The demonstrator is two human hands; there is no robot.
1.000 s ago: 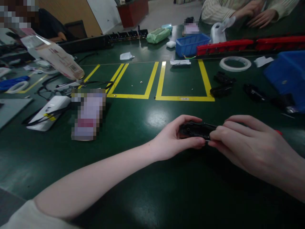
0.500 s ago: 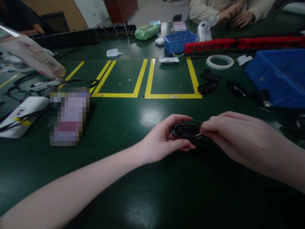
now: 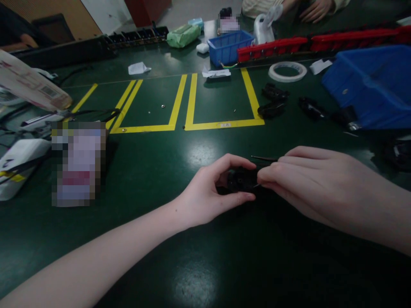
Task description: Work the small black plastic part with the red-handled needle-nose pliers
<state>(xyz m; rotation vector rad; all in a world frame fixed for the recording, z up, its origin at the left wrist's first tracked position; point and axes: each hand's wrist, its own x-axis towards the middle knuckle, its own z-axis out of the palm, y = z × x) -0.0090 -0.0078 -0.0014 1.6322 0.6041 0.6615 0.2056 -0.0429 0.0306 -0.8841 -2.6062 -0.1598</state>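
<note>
Grips a black part [image 3: 240, 182] in the left hand [image 3: 205, 192], thumb and fingers around it, over the near side of the bench [image 3: 257, 265]. Pinches at its right end with the right hand [image 3: 314, 184], also holding a thin dark tool [image 3: 263, 158]. Looks midway — part not yet set down; cannot tell how much is left inside, with right-hand fingers in the way. Faces loose black parts [image 3: 311, 108] beside a blue bin [image 3: 369, 85] towards the bench's right edge, a tape roll [image 3: 272, 73] beyond, and a blurred slab [image 3: 80, 162] and a cabled white box [image 3: 30, 149] towards the left.
</note>
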